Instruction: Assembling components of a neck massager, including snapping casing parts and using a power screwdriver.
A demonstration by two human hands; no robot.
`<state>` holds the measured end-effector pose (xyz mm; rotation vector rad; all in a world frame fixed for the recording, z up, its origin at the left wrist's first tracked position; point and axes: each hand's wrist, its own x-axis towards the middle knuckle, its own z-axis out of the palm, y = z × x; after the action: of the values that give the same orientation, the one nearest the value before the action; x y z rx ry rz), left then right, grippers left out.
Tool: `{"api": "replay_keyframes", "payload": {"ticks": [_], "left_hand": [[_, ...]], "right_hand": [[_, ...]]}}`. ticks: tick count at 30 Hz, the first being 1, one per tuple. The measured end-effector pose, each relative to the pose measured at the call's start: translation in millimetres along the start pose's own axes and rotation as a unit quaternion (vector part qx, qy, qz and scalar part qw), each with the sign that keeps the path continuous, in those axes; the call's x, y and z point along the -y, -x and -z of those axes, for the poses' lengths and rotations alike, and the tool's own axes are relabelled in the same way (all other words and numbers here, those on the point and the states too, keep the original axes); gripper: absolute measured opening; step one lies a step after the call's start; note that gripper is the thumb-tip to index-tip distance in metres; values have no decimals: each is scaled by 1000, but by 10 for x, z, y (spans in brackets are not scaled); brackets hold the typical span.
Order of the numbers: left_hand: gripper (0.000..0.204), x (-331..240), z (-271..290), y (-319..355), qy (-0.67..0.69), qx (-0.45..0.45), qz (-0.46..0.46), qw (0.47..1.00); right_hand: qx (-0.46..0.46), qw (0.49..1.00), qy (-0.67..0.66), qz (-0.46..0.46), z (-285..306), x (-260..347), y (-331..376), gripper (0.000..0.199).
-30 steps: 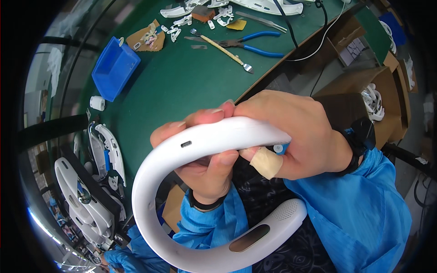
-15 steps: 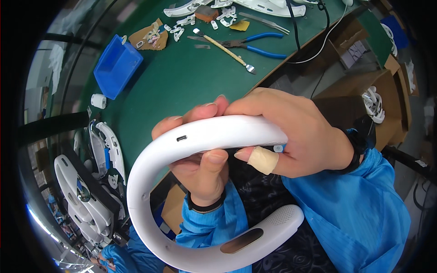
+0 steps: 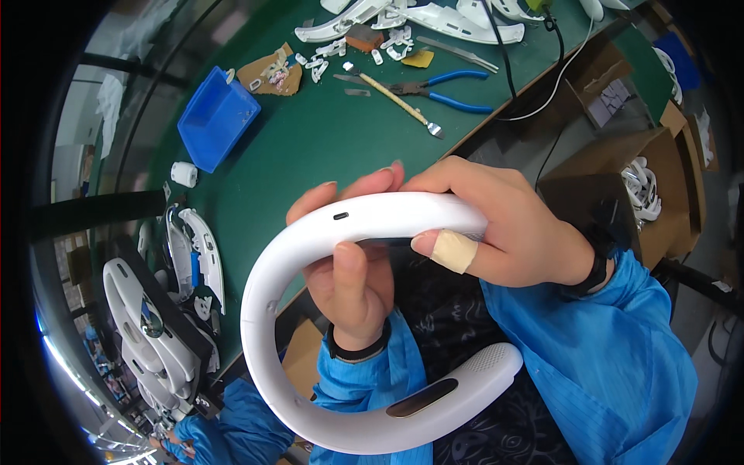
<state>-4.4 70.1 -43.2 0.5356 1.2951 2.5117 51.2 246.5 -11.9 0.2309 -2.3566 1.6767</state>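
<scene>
On the far side, blue-handled pliers are lying beside a tool with a yellow-wrapped handle, and a brown block is sitting among loose white parts. Farther left, a blue tray is standing near a cardboard scrap carrying small bits. A black cable is crossing the far right. At the left, white shells are lying stacked, though the view is bending too much there for me to count them.

The green worktop is stretching out beyond the hands; past its right edge, an open cardboard box is holding white pieces.

The white C-shaped device is hanging before the person's body, its gap facing right, and 2 hands are holding it. The left hand is curling fingers behind the upper curve, thumb against the inner edge. The right hand is gripping the upper end, its bandaged thumb underneath.
</scene>
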Motion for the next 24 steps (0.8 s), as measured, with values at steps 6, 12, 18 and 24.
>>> {"api": "replay_keyframes", "payload": {"ticks": [6, 12, 18, 24], "left_hand": [[63, 129, -110, 11, -74, -11, 26, 997], [58, 343, -457, 45, -103, 17, 91, 990], [59, 398, -678, 15, -225, 230, 191, 927], [25, 354, -395, -214, -315, 223, 93, 918]], "right_hand": [[21, 989, -86, -120, 149, -16, 127, 27], [-22, 980, -147, -129, 321, -377, 506, 28], [-88, 926, -199, -307, 972, -947, 1662, 27], [-272, 770, -319, -481, 1113, -1258, 4197, 54]]}}
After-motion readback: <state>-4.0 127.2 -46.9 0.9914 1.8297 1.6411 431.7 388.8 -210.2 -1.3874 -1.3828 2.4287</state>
